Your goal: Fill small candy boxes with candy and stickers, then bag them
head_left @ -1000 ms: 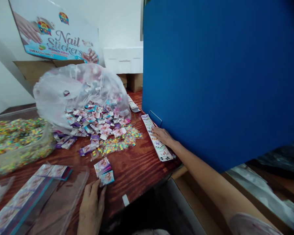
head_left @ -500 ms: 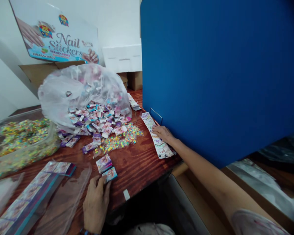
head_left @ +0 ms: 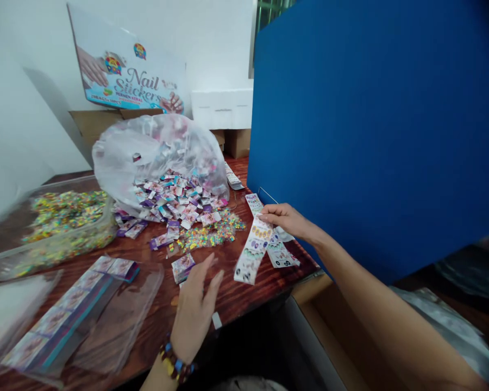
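My right hand [head_left: 287, 218] pinches the top end of a sticker strip [head_left: 253, 247], which hangs slanted over the table. Behind it more sticker strips [head_left: 282, 255] lie on the wood. My left hand [head_left: 198, 309], with a beaded bracelet at the wrist, hovers near the table's front edge, fingers apart and holding nothing. Just beyond its fingertips is a small printed box [head_left: 183, 268], with another partly hidden by the hand. Further back, a pile of small printed boxes [head_left: 179, 195] spills from a clear plastic bag [head_left: 122, 146]. Tiny candy packets [head_left: 209, 234] lie in front of the pile.
A clear tub [head_left: 110, 217] of candy packets stands at the left. In front lies a plastic bag with a row of boxes [head_left: 71, 304]. A blue panel [head_left: 350, 136] blocks the right side. Below the table edge is an open carton [head_left: 321, 331].
My right hand has lifted a sticker strip off the stack and moved it left. My left hand has let go of the small box and risen rightward with its fingers apart. The view has shifted.
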`<state>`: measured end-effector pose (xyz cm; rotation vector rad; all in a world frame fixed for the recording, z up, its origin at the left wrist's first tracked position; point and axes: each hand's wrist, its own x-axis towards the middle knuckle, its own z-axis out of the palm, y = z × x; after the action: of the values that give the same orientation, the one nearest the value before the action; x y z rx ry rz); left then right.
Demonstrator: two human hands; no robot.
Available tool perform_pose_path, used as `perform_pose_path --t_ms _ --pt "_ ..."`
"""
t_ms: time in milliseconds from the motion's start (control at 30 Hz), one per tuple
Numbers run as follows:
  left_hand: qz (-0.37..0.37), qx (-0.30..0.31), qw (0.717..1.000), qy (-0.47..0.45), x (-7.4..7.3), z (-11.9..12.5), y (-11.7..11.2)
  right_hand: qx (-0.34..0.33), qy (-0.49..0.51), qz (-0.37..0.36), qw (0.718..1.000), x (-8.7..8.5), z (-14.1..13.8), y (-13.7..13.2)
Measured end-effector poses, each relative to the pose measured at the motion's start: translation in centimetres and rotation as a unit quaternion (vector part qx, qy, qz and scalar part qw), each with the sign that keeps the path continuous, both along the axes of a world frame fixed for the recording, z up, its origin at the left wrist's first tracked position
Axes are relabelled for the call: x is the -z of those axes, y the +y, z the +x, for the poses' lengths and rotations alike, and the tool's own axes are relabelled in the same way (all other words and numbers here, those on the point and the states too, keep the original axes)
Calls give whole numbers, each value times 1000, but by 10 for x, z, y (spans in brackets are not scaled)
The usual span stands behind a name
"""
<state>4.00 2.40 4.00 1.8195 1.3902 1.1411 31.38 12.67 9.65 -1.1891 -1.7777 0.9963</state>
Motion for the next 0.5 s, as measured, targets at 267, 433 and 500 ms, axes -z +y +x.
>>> perform_pose_path --t_ms 267,433,500 --pt "-164 77 972 -152 18 18 26 -48 -91 89 991 4 -56 -22" --pt "-279 12 880 -383 25 8 23 -73 -192 222 953 32 -85 -83" --pt "-292 31 859 -420 24 6 21 -91 -237 257 932 49 -95 -103"
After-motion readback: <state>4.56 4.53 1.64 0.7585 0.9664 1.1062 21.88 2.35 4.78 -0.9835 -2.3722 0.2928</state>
